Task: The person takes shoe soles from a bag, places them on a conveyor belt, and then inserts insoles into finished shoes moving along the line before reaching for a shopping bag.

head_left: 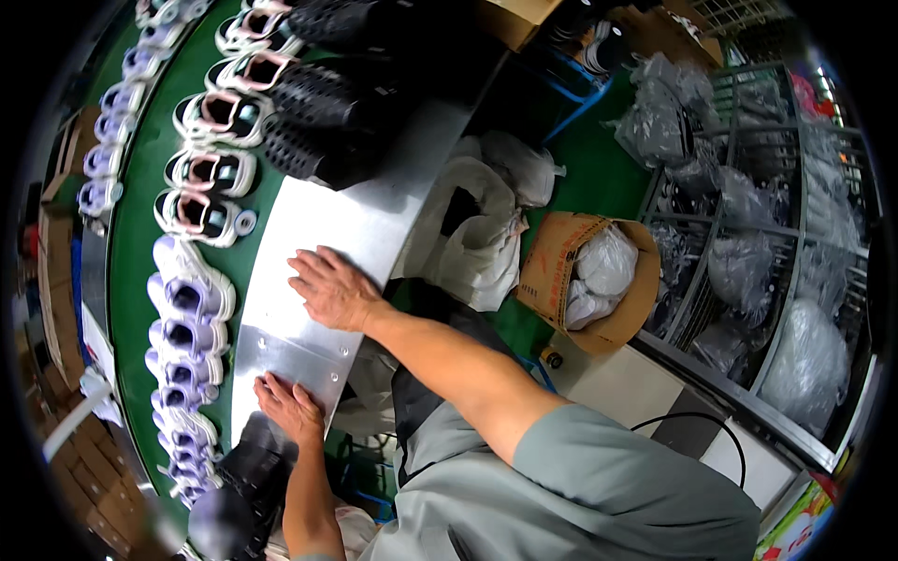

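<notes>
My right hand (332, 290) lies palm down on a shiny metal ledge (323, 220), its fingers spread and nothing in them. Lower on that ledge, my left hand (290, 409) also rests with fingers apart, holding nothing. Just beyond the ledge runs a green belt (140, 280) with a row of white and lilac sneakers (192, 299) nearest my hands. Farther up stand white and black sneakers with pink lining (201, 173). Black perforated shoe lasts (318, 150) are lined up on the ledge above my right hand, and more black lasts (257, 467) sit below my left hand.
On the right, an open cardboard box (552, 276) holds white bundles. A white sack (477, 234) stands between it and the ledge. A metal rack (795, 280) carries clear plastic bags. Lilac shoes (117, 131) line the belt's far side, and cartons (61, 299) stand beyond.
</notes>
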The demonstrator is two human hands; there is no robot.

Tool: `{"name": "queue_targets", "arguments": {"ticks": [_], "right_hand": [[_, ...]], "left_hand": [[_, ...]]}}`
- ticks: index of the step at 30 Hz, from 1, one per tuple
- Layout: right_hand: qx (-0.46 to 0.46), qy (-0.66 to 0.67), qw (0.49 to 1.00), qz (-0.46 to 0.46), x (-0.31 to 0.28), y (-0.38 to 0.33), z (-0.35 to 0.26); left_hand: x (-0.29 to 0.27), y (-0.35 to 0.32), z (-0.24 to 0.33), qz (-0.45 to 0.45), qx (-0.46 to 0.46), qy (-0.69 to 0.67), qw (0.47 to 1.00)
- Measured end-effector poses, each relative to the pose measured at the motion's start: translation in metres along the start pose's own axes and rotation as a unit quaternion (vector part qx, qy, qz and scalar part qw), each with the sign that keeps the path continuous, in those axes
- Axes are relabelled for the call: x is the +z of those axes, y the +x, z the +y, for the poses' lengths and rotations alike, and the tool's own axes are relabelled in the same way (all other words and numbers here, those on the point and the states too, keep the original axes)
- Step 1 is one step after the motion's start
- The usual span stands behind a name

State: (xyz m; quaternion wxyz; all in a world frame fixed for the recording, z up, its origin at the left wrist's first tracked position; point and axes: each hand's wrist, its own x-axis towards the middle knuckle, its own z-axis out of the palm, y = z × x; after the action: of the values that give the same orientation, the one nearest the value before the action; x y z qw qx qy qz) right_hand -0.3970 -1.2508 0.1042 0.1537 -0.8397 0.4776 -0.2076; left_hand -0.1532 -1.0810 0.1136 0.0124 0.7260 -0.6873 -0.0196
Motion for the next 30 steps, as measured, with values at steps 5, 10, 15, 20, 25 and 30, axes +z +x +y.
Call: {"name": "queue_targets", "arguments": {"ticks": [5, 10, 15, 20, 25, 30], "right_hand": [[0.021, 0.024, 0.999, 0.010, 0.000, 0.001, -0.001], [0.028, 0.032, 0.999, 0.014, 0.005, 0.004, -0.005], [0.031, 0.020, 0.995, 0.095, 0.008, 0.006, 0.005], [0.162, 0.291, 0.907, 0.258, -0.031, -0.025, 0.017], [0.399, 0.238, 0.854, 0.234, -0.026, -0.190, 0.040], [0.613, 0.214, 0.747, 0.141, 0.063, -0.312, 0.100]], "left_hand": [[-0.006, 0.005, 0.004, -0.042, -0.003, 0.027, 0.999], [-0.018, 0.030, 0.012, -0.091, -0.070, -0.040, 0.993], [-0.044, 0.073, 0.104, -0.154, 0.227, -0.175, 0.945], [-0.033, 0.089, 0.135, -0.121, 0.293, -0.127, 0.940], [-0.044, 0.139, 0.177, -0.105, 0.427, -0.102, 0.892], [-0.014, 0.167, 0.212, -0.134, 0.472, -0.026, 0.871]]}}
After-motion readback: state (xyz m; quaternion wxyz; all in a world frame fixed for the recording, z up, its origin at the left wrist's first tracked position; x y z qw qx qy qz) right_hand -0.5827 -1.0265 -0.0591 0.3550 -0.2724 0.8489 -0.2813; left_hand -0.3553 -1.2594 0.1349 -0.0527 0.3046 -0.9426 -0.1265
